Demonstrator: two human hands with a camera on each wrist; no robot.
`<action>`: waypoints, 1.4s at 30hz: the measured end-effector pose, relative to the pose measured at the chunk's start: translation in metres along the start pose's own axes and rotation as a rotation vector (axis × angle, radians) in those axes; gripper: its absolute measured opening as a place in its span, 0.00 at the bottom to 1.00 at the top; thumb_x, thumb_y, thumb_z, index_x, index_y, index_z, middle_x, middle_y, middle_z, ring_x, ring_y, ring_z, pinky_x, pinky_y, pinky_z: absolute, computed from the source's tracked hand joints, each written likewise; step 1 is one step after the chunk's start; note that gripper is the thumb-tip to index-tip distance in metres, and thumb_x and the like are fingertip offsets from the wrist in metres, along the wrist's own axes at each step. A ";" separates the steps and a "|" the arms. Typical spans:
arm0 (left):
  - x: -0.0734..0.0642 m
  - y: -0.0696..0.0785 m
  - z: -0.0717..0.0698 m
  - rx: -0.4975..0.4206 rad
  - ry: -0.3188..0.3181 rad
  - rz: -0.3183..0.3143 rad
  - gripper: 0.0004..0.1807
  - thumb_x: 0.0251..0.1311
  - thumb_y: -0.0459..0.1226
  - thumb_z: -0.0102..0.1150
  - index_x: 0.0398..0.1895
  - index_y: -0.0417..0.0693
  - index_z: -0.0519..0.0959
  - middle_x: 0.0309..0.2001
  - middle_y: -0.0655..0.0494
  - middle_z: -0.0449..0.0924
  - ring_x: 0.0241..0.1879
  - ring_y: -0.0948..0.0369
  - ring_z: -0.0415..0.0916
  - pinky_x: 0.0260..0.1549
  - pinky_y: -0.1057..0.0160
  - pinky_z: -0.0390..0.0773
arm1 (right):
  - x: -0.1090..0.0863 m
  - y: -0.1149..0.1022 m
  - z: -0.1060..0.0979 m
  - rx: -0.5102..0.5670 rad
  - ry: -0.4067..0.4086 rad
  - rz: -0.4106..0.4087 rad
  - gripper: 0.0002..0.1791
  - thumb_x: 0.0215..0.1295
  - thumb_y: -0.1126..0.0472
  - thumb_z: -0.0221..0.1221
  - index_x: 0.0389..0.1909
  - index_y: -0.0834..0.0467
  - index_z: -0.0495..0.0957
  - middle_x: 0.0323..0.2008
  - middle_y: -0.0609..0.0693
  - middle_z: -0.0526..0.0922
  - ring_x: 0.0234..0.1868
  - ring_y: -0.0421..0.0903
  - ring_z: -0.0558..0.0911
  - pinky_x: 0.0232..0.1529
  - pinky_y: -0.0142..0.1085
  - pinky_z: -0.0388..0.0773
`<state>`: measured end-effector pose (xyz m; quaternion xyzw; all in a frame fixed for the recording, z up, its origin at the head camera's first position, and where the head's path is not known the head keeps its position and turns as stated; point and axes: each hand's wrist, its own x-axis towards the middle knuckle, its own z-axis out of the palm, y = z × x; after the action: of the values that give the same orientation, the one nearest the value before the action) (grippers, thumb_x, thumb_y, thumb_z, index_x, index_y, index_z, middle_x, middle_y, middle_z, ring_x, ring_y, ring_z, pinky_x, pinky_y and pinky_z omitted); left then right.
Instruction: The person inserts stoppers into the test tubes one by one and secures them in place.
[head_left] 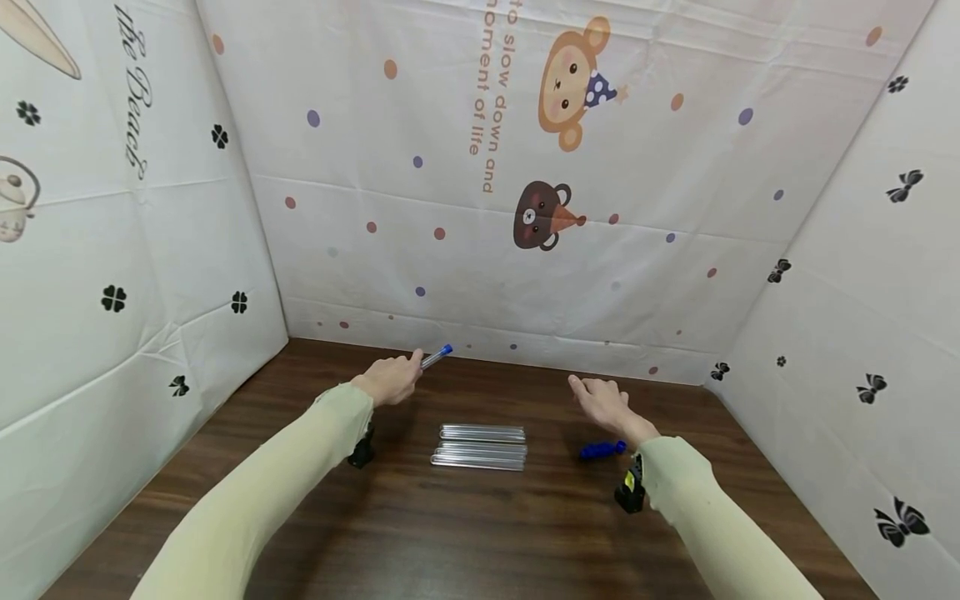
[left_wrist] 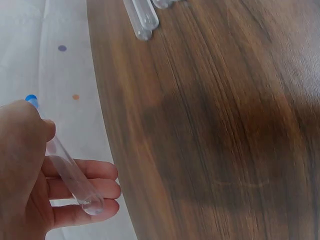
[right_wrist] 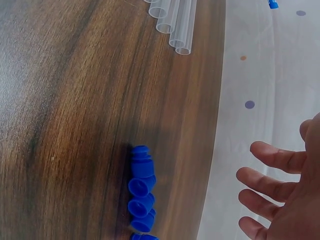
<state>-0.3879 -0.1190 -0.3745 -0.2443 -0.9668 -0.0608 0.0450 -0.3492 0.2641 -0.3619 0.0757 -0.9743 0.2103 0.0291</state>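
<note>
In my left hand [head_left: 392,380] I hold a clear test tube [left_wrist: 72,175] fitted with a blue stopper [head_left: 447,349]. The left wrist view shows thumb and fingers around the tube, its rounded end lying across the fingers. My right hand [head_left: 602,402] holds nothing; its fingers are spread and relaxed in the right wrist view. It is above and just beyond a row of several loose blue stoppers [right_wrist: 142,187] on the table. Between the two hands lie several clear, uncapped test tubes [head_left: 480,456] side by side, their open ends toward the right.
The dark wooden table [head_left: 465,533] is bounded at the back by a white printed curtain [head_left: 465,275]. More printed sheeting hangs at the left [head_left: 135,333] and at the right. A black wrist camera [head_left: 630,492] sits under the right cuff.
</note>
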 end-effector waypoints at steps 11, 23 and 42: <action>-0.008 -0.025 0.002 0.065 -0.049 -0.107 0.09 0.73 0.38 0.39 0.43 0.38 0.64 0.24 0.51 0.71 0.19 0.57 0.68 0.19 0.60 0.68 | -0.003 0.007 -0.002 -0.016 -0.032 -0.005 0.30 0.78 0.45 0.33 0.45 0.61 0.79 0.45 0.58 0.82 0.56 0.65 0.72 0.53 0.64 0.58; -0.020 -0.037 -0.001 0.087 -0.040 -0.186 0.11 0.73 0.38 0.41 0.37 0.37 0.64 0.22 0.50 0.71 0.19 0.57 0.70 0.17 0.59 0.69 | -0.004 0.011 -0.002 -0.040 -0.033 -0.011 0.31 0.78 0.44 0.32 0.43 0.60 0.79 0.43 0.58 0.82 0.55 0.67 0.70 0.51 0.62 0.60; -0.029 -0.057 0.015 0.128 -0.041 -0.270 0.15 0.67 0.38 0.47 0.43 0.30 0.65 0.30 0.41 0.79 0.25 0.50 0.79 0.26 0.50 0.80 | -0.006 0.015 0.000 -0.054 -0.034 -0.008 0.31 0.78 0.45 0.32 0.48 0.62 0.79 0.48 0.61 0.81 0.59 0.71 0.66 0.52 0.66 0.58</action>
<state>-0.3908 -0.1807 -0.3982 -0.1100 -0.9934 0.0003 0.0320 -0.3458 0.2787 -0.3684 0.0822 -0.9796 0.1826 0.0154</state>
